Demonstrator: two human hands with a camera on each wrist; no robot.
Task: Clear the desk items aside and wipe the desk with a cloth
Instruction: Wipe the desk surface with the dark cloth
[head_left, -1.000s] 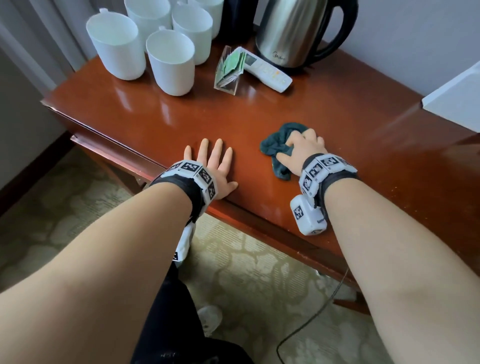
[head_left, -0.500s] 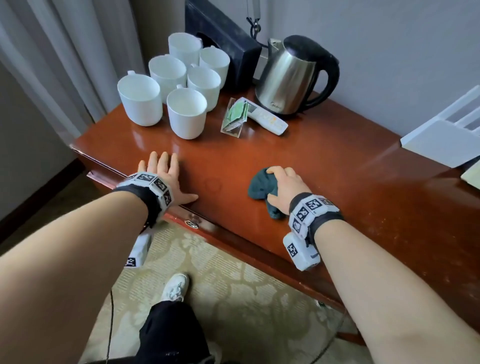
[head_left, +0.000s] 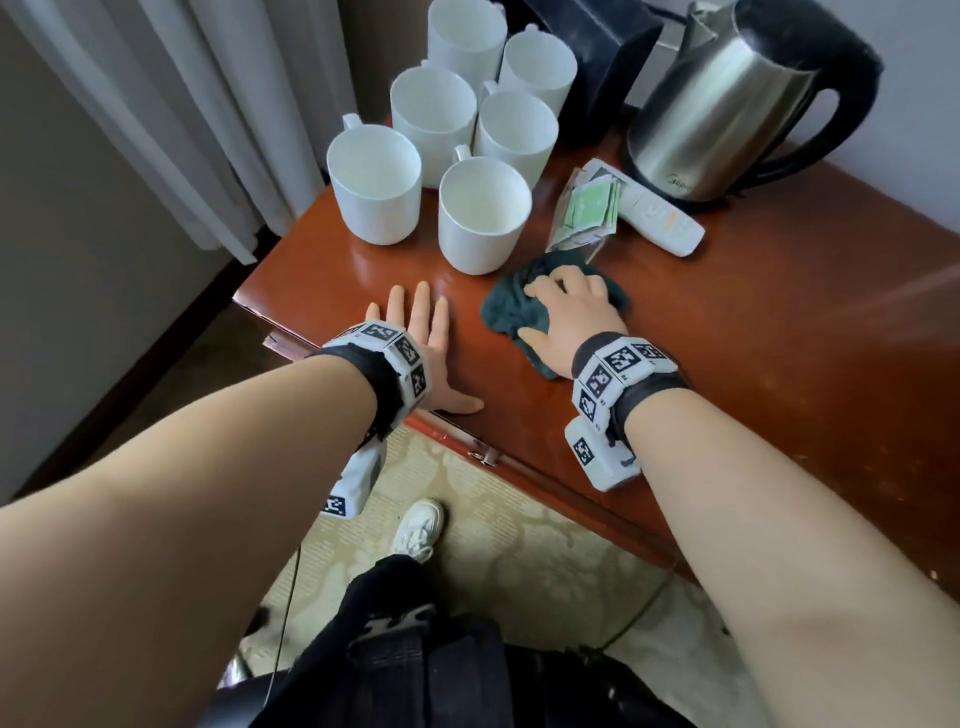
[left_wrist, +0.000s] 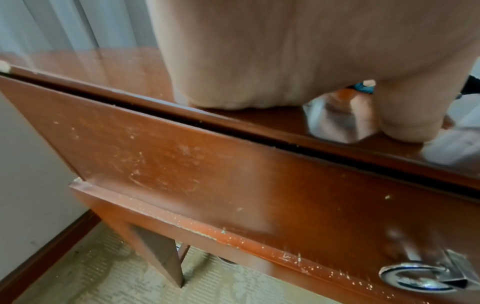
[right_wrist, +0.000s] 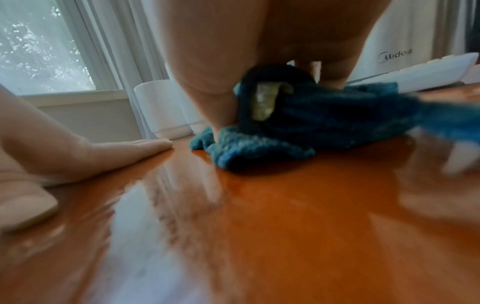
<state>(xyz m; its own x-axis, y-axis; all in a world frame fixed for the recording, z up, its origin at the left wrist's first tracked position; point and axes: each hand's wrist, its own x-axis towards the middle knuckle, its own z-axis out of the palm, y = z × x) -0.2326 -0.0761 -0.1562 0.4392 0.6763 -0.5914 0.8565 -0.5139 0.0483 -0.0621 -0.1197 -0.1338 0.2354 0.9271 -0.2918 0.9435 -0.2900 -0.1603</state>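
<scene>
A dark teal cloth (head_left: 511, 312) lies bunched on the glossy red-brown desk (head_left: 753, 338), just in front of the nearest white mug and the clear packet holder. My right hand (head_left: 566, 312) lies on top of it, fingers curled into the fabric, thumb at its near edge. In the right wrist view the cloth (right_wrist: 311, 123) is gathered under the palm. My left hand (head_left: 421, 332) lies flat on the desk near the front left corner, fingers straight, a short gap left of the cloth. It holds nothing.
Several white mugs (head_left: 483, 213) cluster at the back left. A clear holder of green packets (head_left: 589, 210), a white remote (head_left: 660, 218) and a steel kettle (head_left: 727, 104) stand behind the cloth. A curtain (head_left: 208, 104) hangs at left. A drawer ring pull (left_wrist: 420, 275) sits below the front edge.
My right hand has slid the cloth away from the front edge toward the mugs and the packet holder. The left hand has stayed flat near the front left corner.
</scene>
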